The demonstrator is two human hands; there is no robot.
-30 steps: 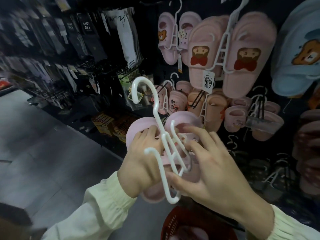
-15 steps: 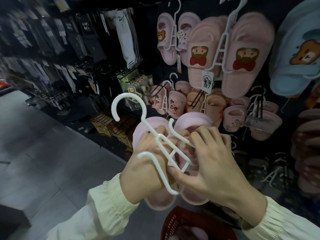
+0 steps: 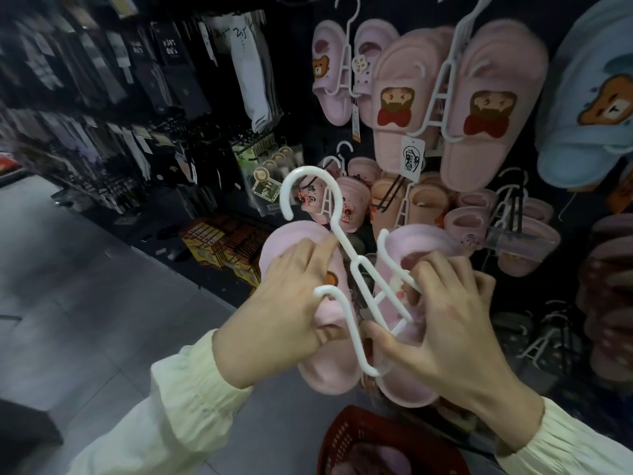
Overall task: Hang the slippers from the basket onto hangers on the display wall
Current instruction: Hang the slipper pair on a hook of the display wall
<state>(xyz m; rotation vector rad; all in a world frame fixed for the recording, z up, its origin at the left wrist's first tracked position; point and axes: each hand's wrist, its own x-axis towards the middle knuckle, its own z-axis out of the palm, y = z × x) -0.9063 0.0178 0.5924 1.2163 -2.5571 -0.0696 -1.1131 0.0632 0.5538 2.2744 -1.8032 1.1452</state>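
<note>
I hold a pair of pale pink slippers in front of the display wall (image 3: 404,8), with a white plastic hanger (image 3: 346,248) lying across them, its hook up and to the left. My left hand (image 3: 284,299) grips the left slipper (image 3: 329,371), fingers curled over its top. My right hand (image 3: 445,320) grips the right slipper (image 3: 428,241), with fingers over the hanger's right arm and the thumb by its lower bar. The red basket (image 3: 346,440) sits below, at the bottom edge, with another pink slipper (image 3: 373,461) inside.
Several pink slippers (image 3: 493,108) hang on white hangers across the wall, and a blue bear slipper (image 3: 592,108) hangs at the right. Sock racks (image 3: 164,73) fill the left side. Grey floor tiles (image 3: 85,286) lie to the left.
The slippers have spread apart and both hands have shifted right. The hanger's hook swung left, then back right as the hanger tilted over the slippers.
</note>
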